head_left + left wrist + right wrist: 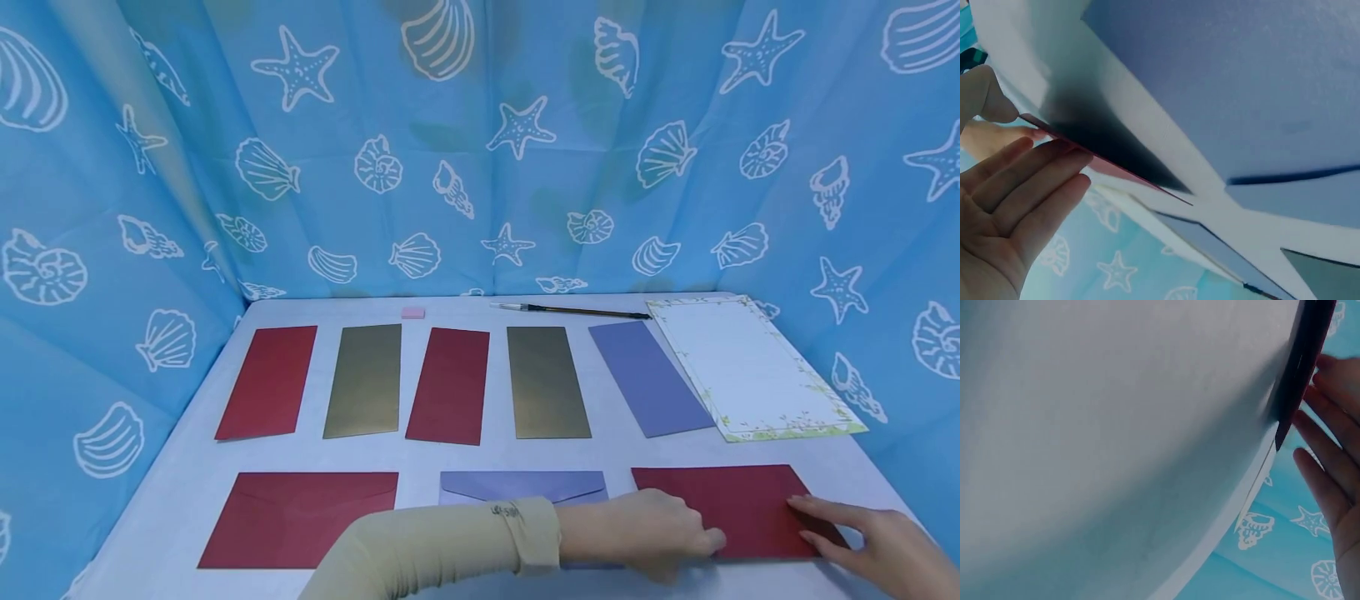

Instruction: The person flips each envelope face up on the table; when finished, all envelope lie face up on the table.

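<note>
A dark red envelope (738,508) lies at the table's front right, its right edge lifted and darker. My left hand (648,529) holds its near left edge; in the left wrist view, the thumb is on one side of the envelope (1141,178) and straight fingers (1041,181) on the other. At the right edge, my right hand (877,533) holds the envelope with thumb and fingers. In the right wrist view, the envelope appears edge-on as a dark strip. My left arm partly covers a lilac envelope (517,483) and another red envelope (307,517).
Behind lies a row of red (270,379), gold (365,379), dark red (450,383), gold (549,379) and purple (651,377) rectangles. A floral-bordered sheet (750,367), a brush (577,311) and a pink block (412,313) lie farther back. A blue shell-patterned curtain (465,150) surrounds the table.
</note>
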### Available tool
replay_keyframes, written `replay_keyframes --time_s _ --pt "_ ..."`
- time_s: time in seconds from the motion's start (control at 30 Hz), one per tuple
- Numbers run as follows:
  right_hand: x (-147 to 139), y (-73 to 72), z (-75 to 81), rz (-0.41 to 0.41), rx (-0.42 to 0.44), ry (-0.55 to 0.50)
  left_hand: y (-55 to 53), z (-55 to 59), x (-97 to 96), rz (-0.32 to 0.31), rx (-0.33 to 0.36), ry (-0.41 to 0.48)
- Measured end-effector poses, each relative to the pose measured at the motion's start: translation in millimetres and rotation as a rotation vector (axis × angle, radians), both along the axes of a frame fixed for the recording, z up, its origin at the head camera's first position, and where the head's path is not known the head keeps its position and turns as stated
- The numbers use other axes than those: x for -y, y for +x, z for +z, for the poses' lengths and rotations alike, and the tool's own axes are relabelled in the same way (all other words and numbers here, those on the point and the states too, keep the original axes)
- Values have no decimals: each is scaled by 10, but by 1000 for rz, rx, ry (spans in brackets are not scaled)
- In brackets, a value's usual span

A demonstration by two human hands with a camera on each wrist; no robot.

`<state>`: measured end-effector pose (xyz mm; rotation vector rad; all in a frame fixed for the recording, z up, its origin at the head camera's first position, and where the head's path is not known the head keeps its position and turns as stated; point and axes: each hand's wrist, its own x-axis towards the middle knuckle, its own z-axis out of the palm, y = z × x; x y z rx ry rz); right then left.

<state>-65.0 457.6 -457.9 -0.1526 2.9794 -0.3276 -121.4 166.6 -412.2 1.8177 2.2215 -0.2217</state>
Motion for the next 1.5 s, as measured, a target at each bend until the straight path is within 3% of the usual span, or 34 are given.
replay_keyframes --time_s 0.1,0.17,0.23,0.33,0.53,0.77,0.93,1.17,1.33,1.43,1.5 --pt "-4 40 10 -34 42 -17 -6 32 17 -3 19 33" --pt "7 63 8 -70 114 -36 -8 32 22 2 42 39" --pt "18 76 3 -105 183 -54 -8 13 21 20 67 36" --pt "38 68 -6 -122 235 -55 -17 -38 26 52 51 24" --pt "22 41 -12 -105 218 -67 -66 -136 35 92 -43 -1" --pt "-19 24 -37 -80 230 -88 -110 -175 58 95 -55 8" --pt "-35 26 -53 -72 214 -101 -102 -158 56 46 -87 -33" --pt "12 53 -46 -113 250 -127 -29 -163 57 -91 -110 -90" --pt "-4 68 -72 -133 273 -120 -54 -102 63 -116 -121 -98" --pt "-13 78 -54 -78 206 -85 -79 -60 80 -125 -125 -88" --pt "-12 95 -28 -38 116 -40 -93 -37 104 -111 -123 -68"
